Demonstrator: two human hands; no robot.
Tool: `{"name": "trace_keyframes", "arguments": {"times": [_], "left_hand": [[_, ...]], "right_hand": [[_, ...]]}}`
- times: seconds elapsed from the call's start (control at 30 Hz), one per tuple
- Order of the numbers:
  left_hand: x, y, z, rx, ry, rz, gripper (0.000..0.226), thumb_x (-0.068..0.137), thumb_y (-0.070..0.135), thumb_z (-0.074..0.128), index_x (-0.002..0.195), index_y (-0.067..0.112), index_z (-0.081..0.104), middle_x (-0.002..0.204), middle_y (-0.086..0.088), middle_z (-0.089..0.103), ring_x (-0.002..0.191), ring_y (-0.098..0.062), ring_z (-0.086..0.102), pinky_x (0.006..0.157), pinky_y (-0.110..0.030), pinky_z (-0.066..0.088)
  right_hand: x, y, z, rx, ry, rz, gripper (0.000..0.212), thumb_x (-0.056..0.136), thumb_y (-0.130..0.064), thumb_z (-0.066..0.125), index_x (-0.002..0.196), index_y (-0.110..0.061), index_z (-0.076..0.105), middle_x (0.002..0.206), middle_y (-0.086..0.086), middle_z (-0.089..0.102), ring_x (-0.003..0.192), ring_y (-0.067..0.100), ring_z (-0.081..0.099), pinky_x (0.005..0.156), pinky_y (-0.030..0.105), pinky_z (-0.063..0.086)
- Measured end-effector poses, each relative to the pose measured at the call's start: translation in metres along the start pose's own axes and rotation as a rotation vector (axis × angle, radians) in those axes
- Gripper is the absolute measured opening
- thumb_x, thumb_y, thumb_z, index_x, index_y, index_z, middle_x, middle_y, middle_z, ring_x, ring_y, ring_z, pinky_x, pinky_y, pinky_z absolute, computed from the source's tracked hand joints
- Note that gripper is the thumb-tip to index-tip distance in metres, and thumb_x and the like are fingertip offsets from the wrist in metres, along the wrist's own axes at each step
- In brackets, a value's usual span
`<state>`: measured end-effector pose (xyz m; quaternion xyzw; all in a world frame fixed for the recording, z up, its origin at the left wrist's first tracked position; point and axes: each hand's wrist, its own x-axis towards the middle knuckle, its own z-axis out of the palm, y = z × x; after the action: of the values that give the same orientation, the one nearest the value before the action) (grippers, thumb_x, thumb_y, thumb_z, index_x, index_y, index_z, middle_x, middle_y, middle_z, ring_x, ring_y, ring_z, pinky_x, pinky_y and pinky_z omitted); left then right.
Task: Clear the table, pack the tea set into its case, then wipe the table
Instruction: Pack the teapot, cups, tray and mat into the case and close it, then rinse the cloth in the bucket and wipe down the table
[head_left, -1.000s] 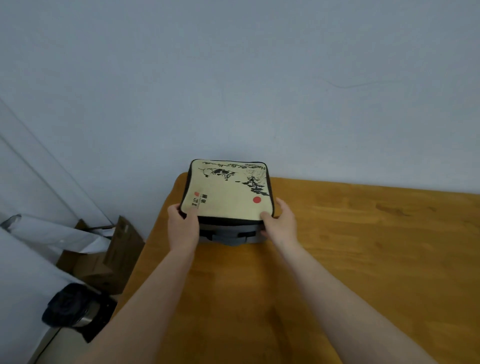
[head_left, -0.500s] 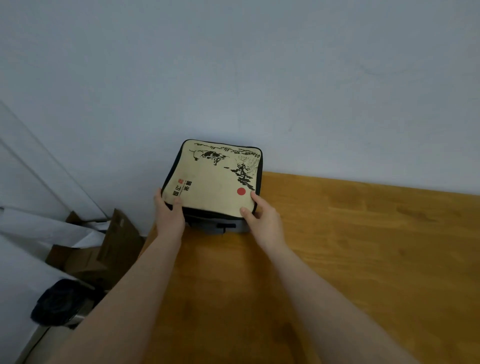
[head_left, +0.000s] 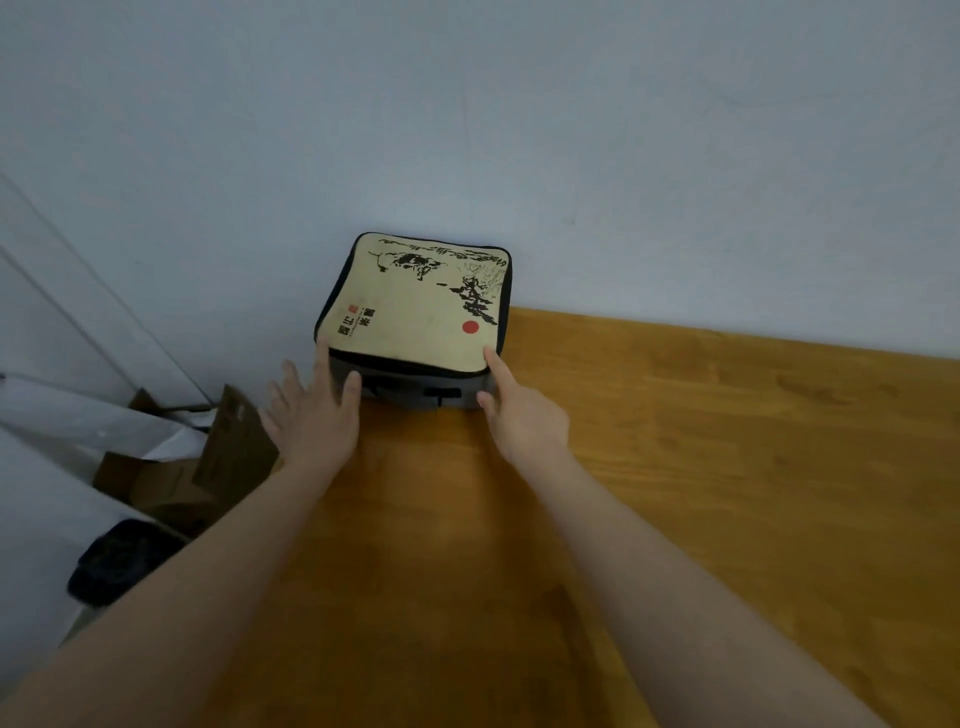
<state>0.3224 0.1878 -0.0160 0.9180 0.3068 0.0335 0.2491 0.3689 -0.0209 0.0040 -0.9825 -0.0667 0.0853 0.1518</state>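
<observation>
"Parking the case at the tabletop's far left corner?"

"Seems so. The left hand lies spread-fingered against its side, the right hand has a straight forefinger on the lid. Packing looks done; wiping needs both hands free."

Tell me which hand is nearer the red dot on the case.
Right. The right hand touches the case corner just below the red dot; the left hand is at the other corner.
</observation>
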Motion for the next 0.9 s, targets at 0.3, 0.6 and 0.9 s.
{"name": "trace_keyframes", "arguments": {"times": [0.3, 0.6, 0.9], "left_hand": [[-0.121, 0.029, 0.018, -0.085, -0.218, 0.189, 0.059, 0.094, 0.052, 0.048, 0.146, 0.052, 0.021, 0.162, 0.005, -0.002, 0.149, -0.024, -0.003, 0.116, -0.054, 0.009], [-0.217, 0.032, -0.001, -0.187, -0.110, 0.091, 0.062, 0.091, 0.045, 0.057, 0.146, 0.038, 0.030, 0.161, 0.007, 0.006, 0.144, -0.026, 0.010, 0.111, -0.051, 0.024], [-0.320, 0.044, -0.007, -0.282, -0.099, -0.079, 0.056, 0.093, 0.036, 0.058, 0.144, 0.034, 0.034, 0.161, 0.008, 0.006, 0.145, -0.026, 0.010, 0.112, -0.051, 0.021]], "right_hand": [[-0.093, 0.011, 0.027, 0.094, 0.134, -0.075, 0.076, 0.100, -0.040, 0.043, 0.150, -0.043, -0.013, 0.157, 0.012, 0.028, 0.140, 0.029, 0.034, 0.115, 0.049, 0.026], [-0.165, 0.052, 0.008, 0.168, 0.073, -0.027, 0.071, 0.093, -0.053, 0.048, 0.153, -0.040, 0.012, 0.155, 0.011, 0.029, 0.142, 0.026, 0.028, 0.116, 0.048, 0.025], [-0.238, 0.109, -0.022, 0.210, -0.007, -0.072, 0.072, 0.095, -0.055, 0.046, 0.152, -0.044, 0.004, 0.161, 0.006, 0.015, 0.145, 0.026, 0.025, 0.114, 0.045, 0.031]]}}
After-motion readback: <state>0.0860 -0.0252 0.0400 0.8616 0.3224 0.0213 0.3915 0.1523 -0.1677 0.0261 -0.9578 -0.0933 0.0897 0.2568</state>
